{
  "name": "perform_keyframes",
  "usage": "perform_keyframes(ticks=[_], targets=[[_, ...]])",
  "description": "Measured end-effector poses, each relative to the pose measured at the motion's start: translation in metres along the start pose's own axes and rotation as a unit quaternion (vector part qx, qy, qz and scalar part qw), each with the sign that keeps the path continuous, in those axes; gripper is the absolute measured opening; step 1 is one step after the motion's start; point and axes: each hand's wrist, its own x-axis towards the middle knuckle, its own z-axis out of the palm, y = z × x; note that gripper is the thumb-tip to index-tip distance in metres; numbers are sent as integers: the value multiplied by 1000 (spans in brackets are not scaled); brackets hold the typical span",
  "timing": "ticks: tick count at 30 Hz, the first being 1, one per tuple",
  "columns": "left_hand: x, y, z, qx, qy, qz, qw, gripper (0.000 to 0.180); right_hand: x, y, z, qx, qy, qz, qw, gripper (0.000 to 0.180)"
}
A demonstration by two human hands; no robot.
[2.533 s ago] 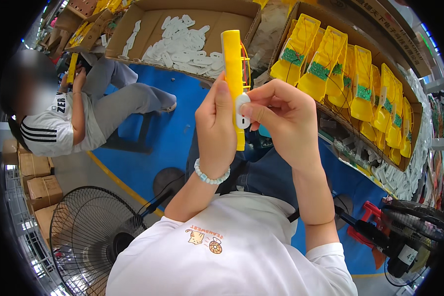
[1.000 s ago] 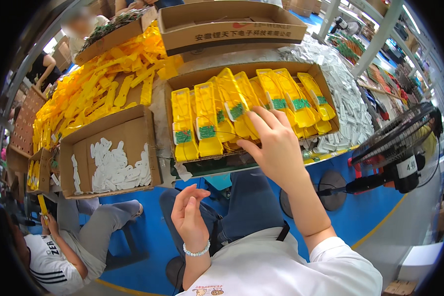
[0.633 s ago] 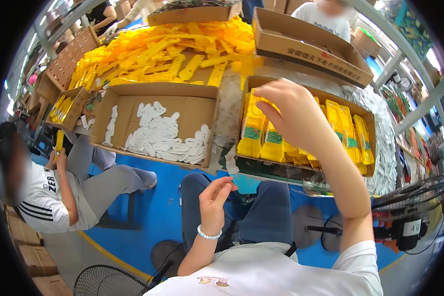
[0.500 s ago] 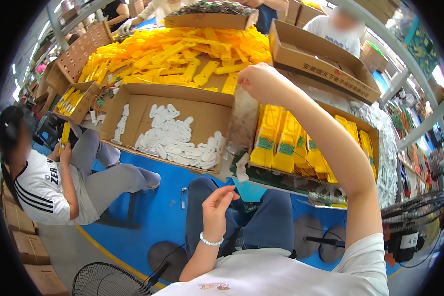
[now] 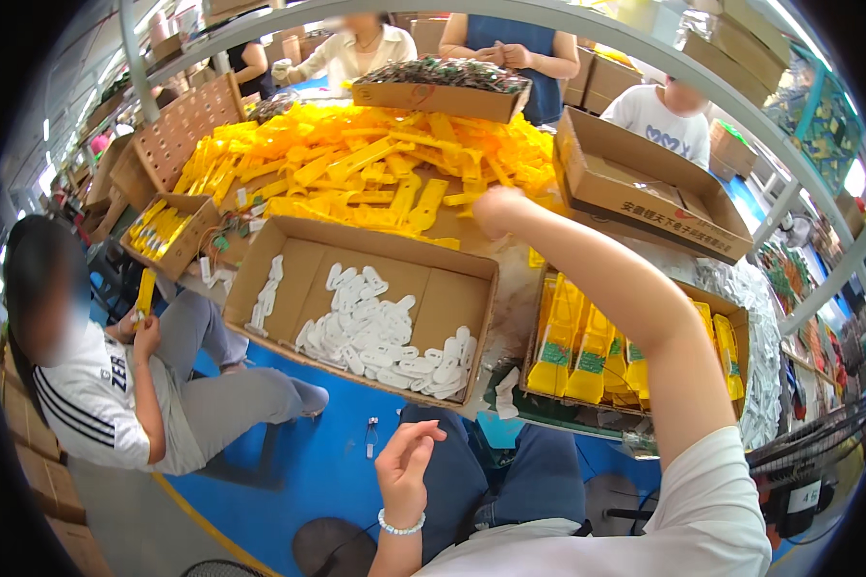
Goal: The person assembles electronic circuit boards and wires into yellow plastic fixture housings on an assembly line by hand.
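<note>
My right hand [image 5: 498, 210] reaches out to the near right edge of a heap of yellow plastic casings [image 5: 356, 159]. A yellow piece shows right beside its fingers; they point away from me and are blurred, so their grip is hidden. My left hand [image 5: 406, 468] hovers above my lap, fingers loosely curved and apart, with nothing in it. Between the hands stands a cardboard box [image 5: 366, 245] with a spread of small white oval plastic parts [image 5: 380, 327]. Below my right forearm another box [image 5: 592, 412] is packed with upright yellow casings [image 5: 587, 337] bearing green circuit boards.
A long cardboard box [image 5: 654, 197] stands at the back right, near a metal rail. Behind the heap lies a tray of small dark parts [image 5: 438, 82]. A co-worker [image 5: 106, 375] sits at left holding a yellow casing. Other people stand across the table. A black fan [image 5: 799, 481] is at right.
The view has shifted, so the table sits lower in the picture. My right hand has come down beside the yellow heap's edge. My left hand stays near my lap, empty.
</note>
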Motion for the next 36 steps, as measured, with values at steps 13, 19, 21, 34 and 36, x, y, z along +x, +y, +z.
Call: perform_keyframes(ticks=[13,19,21,34,36], targets=[[55,106,92,477,-86,403,776,75,-268,21,-19,71,274,-475,833,10],[27,37,70,53,-318,-145,936,53,-251,66,-5,257,87,-526,806,17],[15,25,67,17,-270,-162,949,45,-218,109,-18,299,249,-432,814,21],[-1,34,59,-87,-128,-124,980,32,-132,281,44,416,250,-27,874,38],[-1,35,60,-105,-123,-130,978,33,-139,287,44,387,337,-36,858,29]])
